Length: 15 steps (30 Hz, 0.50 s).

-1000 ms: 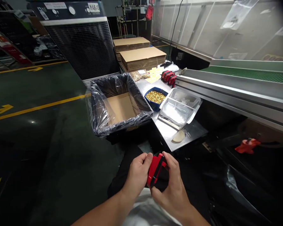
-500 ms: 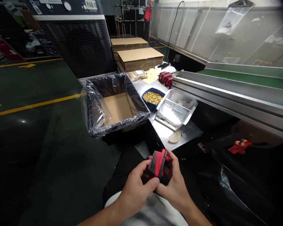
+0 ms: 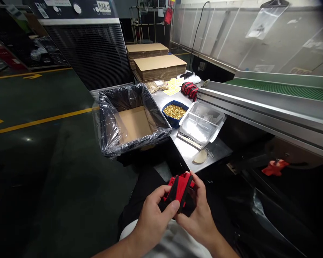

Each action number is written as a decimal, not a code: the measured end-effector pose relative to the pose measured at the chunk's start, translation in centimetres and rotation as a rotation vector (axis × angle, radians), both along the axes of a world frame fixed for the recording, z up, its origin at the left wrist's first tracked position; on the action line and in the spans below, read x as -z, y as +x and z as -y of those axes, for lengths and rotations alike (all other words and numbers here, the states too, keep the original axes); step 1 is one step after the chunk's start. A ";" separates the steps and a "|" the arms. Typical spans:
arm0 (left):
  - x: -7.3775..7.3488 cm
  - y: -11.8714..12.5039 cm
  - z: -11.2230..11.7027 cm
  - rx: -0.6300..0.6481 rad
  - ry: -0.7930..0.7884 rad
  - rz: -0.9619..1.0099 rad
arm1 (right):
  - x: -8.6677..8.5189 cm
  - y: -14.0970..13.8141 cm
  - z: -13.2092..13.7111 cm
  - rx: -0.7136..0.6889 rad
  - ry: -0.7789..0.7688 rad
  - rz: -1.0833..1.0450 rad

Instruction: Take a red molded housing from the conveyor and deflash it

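Note:
Between both hands, above my lap, is a red and black plastic housing [image 3: 181, 187] that looks like a tool battery pack. My left hand [image 3: 156, 211] grips its left side, thumb across the near face. Fingers of my right hand [image 3: 200, 208] wrap the right side and far corner, with the thumb low near the bottom edge. The underside and some fingertips are hidden. Several similar red and black housings [image 3: 188, 90] stand in a row on the metal table [image 3: 183, 149], beside the conveyor.
A box lined with clear plastic [image 3: 134, 125] stands at the left. Behind the table's near edge are a blue bowl of small brass-coloured parts [image 3: 174, 111], a clear divided tray [image 3: 200, 123] and a round pale disc [image 3: 200, 156]. Flat cardboard stacks [image 3: 160, 64] lie behind; a green conveyor [image 3: 285, 87] runs right.
The red and black housing has tilted and turned slightly within both hands, showing more of its red upper edge. Both hands stay on it with small finger shifts.

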<state>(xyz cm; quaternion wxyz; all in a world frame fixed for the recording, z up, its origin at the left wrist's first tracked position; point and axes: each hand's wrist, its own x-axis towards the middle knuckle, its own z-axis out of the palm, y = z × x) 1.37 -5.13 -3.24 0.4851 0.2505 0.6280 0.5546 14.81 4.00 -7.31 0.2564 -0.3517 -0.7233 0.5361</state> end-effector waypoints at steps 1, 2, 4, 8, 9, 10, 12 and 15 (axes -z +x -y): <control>0.1 0.1 0.0 -0.011 -0.001 0.050 | 0.1 0.0 0.0 -0.001 0.019 0.009; 0.3 0.2 -0.1 -0.031 -0.003 0.103 | 0.2 0.0 0.0 0.002 0.043 0.017; 0.7 0.6 -0.3 -0.096 -0.002 0.195 | 0.3 -0.2 0.1 0.013 0.110 0.020; 1.4 1.6 -0.8 -0.258 0.006 0.315 | 0.4 -0.5 0.7 0.060 0.225 0.016; 1.5 1.8 -0.9 -0.282 0.004 0.344 | 0.5 -0.5 0.9 0.073 0.241 0.019; 1.6 1.9 -1.1 -0.299 -0.003 0.366 | 0.6 -0.5 1.1 0.083 0.256 0.019; 1.6 2.0 -1.4 -0.313 -0.027 0.389 | 0.8 -0.5 1.3 0.080 0.282 0.014; 1.7 1.9 -1.7 -0.321 -0.068 0.380 | 1.0 -0.4 1.5 0.067 0.292 0.022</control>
